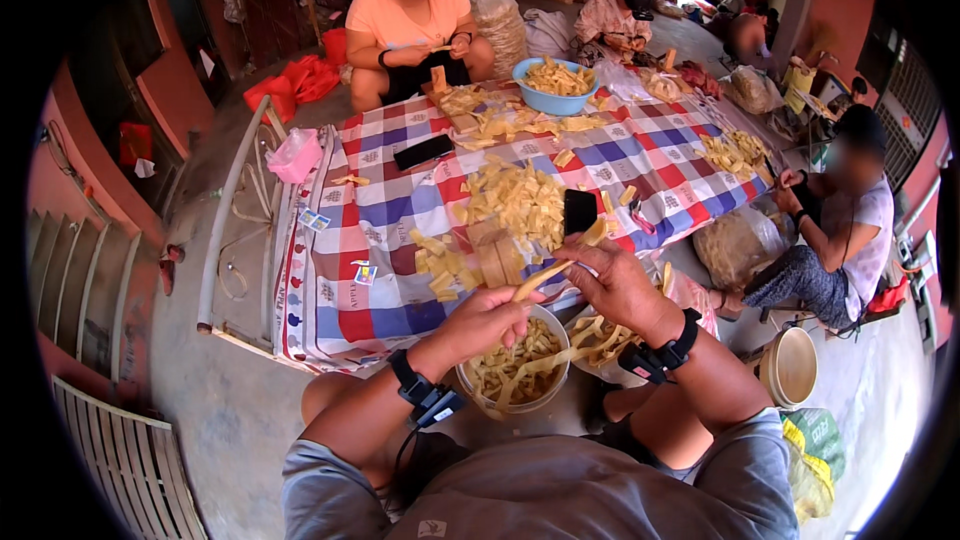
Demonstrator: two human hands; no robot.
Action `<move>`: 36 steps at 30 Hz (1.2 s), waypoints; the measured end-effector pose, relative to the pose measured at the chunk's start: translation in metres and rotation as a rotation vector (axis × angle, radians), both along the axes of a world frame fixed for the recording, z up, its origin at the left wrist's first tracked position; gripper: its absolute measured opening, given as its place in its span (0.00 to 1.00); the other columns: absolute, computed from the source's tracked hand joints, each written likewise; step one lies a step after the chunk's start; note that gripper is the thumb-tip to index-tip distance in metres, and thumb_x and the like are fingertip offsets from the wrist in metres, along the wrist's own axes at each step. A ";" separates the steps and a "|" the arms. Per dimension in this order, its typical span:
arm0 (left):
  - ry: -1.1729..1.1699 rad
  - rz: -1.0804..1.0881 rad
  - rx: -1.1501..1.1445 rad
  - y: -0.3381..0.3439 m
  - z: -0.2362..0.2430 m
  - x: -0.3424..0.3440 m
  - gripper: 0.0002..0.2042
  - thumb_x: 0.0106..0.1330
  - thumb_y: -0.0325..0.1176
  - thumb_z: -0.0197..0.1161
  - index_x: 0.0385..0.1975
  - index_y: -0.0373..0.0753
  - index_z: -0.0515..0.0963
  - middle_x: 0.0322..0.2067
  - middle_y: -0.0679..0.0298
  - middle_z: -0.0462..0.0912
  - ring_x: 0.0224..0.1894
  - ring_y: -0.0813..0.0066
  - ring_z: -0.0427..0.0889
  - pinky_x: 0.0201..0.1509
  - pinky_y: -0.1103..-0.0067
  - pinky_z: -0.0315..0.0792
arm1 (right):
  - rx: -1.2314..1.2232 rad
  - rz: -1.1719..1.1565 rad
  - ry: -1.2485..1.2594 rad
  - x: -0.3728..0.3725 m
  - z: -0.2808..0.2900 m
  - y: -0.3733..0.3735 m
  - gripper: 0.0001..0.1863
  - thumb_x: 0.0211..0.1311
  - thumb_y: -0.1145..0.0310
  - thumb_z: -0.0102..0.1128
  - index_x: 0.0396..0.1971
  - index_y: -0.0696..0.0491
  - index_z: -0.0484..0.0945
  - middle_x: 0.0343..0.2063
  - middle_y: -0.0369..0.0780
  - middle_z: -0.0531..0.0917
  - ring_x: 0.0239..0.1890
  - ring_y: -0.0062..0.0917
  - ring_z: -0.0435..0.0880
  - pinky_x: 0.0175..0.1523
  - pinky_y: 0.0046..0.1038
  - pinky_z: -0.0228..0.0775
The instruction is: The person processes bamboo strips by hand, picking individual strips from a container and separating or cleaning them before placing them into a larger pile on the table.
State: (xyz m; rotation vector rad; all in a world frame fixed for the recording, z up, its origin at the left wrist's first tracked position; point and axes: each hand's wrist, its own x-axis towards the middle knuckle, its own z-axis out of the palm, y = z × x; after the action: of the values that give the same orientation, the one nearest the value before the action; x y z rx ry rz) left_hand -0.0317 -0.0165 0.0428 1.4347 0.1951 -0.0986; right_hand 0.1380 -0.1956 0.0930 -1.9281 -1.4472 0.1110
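Pinching the long pale-yellow flexible strip [545,278] at both ends, your left hand [485,318] and right hand [610,280] are closed on it above the round bowl of strips [515,370]; it looks light, limp and tearable, so hold near the ends

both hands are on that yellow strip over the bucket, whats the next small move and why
Probably let the yellow strip drop into the white bucket. The left hand and right hand hold it between them right above the bucket, which already holds many similar strips, so a short release downward looks like the natural follow-on.
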 end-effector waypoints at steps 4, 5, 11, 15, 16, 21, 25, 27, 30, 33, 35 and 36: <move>0.042 0.016 -0.199 0.015 -0.001 0.010 0.18 0.75 0.35 0.51 0.59 0.32 0.72 0.29 0.65 0.78 0.29 0.79 0.78 0.37 0.82 0.73 | 0.041 -0.032 -0.169 0.007 -0.001 0.012 0.16 0.60 0.72 0.64 0.49 0.50 0.82 0.53 0.49 0.77 0.48 0.44 0.80 0.52 0.38 0.74; 0.053 0.028 -0.246 0.019 -0.003 0.011 0.18 0.75 0.36 0.51 0.58 0.32 0.72 0.30 0.64 0.79 0.29 0.78 0.78 0.38 0.82 0.74 | 0.095 -0.019 -0.202 0.010 -0.005 0.016 0.15 0.58 0.71 0.65 0.47 0.50 0.83 0.49 0.49 0.77 0.45 0.44 0.80 0.49 0.39 0.74; 0.001 0.082 -0.413 0.021 -0.026 0.020 0.19 0.77 0.44 0.50 0.52 0.32 0.74 0.28 0.64 0.78 0.29 0.76 0.79 0.36 0.79 0.76 | 0.037 0.065 -0.280 0.005 -0.036 0.035 0.16 0.55 0.71 0.67 0.46 0.51 0.82 0.31 0.45 0.80 0.34 0.41 0.79 0.42 0.40 0.71; 0.067 0.031 -0.216 0.028 -0.024 0.017 0.16 0.76 0.40 0.50 0.49 0.32 0.77 0.22 0.67 0.75 0.25 0.80 0.74 0.31 0.82 0.70 | -0.090 0.059 -0.196 0.012 -0.043 0.034 0.17 0.54 0.70 0.67 0.46 0.50 0.82 0.25 0.42 0.80 0.33 0.39 0.81 0.43 0.40 0.72; 0.098 0.050 -0.203 0.028 -0.021 0.019 0.16 0.75 0.38 0.50 0.48 0.32 0.79 0.23 0.68 0.74 0.24 0.82 0.72 0.31 0.83 0.68 | -0.138 0.067 -0.177 0.021 -0.041 0.032 0.16 0.54 0.70 0.67 0.45 0.50 0.82 0.27 0.42 0.80 0.34 0.39 0.81 0.44 0.40 0.72; 0.209 0.065 -0.150 0.029 -0.024 0.015 0.16 0.74 0.39 0.52 0.48 0.34 0.80 0.23 0.70 0.74 0.25 0.84 0.71 0.31 0.84 0.68 | -0.112 0.094 -0.329 0.028 -0.026 0.030 0.15 0.55 0.69 0.67 0.44 0.49 0.83 0.42 0.45 0.82 0.44 0.42 0.82 0.50 0.39 0.73; 0.181 0.013 -0.109 0.029 -0.022 0.013 0.16 0.73 0.39 0.52 0.48 0.35 0.81 0.24 0.71 0.74 0.25 0.84 0.71 0.31 0.85 0.67 | -0.172 0.223 0.014 0.031 -0.045 0.023 0.17 0.59 0.70 0.64 0.48 0.57 0.79 0.41 0.49 0.83 0.43 0.44 0.82 0.50 0.38 0.75; 0.177 0.031 -0.104 0.031 -0.027 0.010 0.15 0.73 0.38 0.52 0.48 0.35 0.80 0.24 0.71 0.74 0.25 0.85 0.71 0.30 0.85 0.67 | -0.181 0.299 0.189 0.026 -0.046 0.021 0.17 0.63 0.71 0.61 0.52 0.57 0.77 0.41 0.48 0.83 0.43 0.41 0.83 0.50 0.36 0.74; 0.183 0.102 -0.154 0.026 -0.033 0.010 0.13 0.72 0.36 0.52 0.48 0.35 0.76 0.24 0.71 0.74 0.25 0.86 0.70 0.28 0.85 0.66 | -0.252 0.318 0.389 0.021 -0.043 0.020 0.16 0.68 0.71 0.57 0.54 0.57 0.75 0.41 0.46 0.83 0.42 0.36 0.83 0.49 0.33 0.74; 0.183 0.138 -0.161 0.023 -0.034 0.017 0.11 0.72 0.34 0.53 0.49 0.37 0.73 0.26 0.70 0.75 0.25 0.86 0.69 0.28 0.85 0.66 | -0.236 0.255 0.550 0.021 -0.047 0.024 0.14 0.71 0.68 0.54 0.50 0.60 0.77 0.40 0.51 0.83 0.41 0.41 0.84 0.48 0.34 0.74; 0.170 0.172 -0.099 0.020 -0.036 0.017 0.10 0.72 0.31 0.53 0.50 0.38 0.72 0.28 0.69 0.76 0.26 0.87 0.70 0.29 0.86 0.66 | -0.218 0.227 0.618 0.023 -0.062 0.025 0.13 0.71 0.69 0.54 0.49 0.60 0.79 0.39 0.51 0.84 0.40 0.40 0.84 0.48 0.33 0.74; 0.151 0.202 -0.039 0.021 -0.035 0.020 0.10 0.72 0.29 0.54 0.50 0.38 0.72 0.29 0.69 0.76 0.27 0.87 0.71 0.30 0.87 0.67 | -0.170 0.252 0.582 0.026 -0.068 0.025 0.12 0.70 0.69 0.55 0.47 0.58 0.80 0.37 0.50 0.84 0.39 0.38 0.84 0.46 0.32 0.74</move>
State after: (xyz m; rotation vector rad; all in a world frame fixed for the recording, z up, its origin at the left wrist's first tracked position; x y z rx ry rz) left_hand -0.0121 0.0042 0.0077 1.3619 0.4582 -0.0444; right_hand 0.1643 -0.1708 0.0251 -1.6341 -1.2908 0.8604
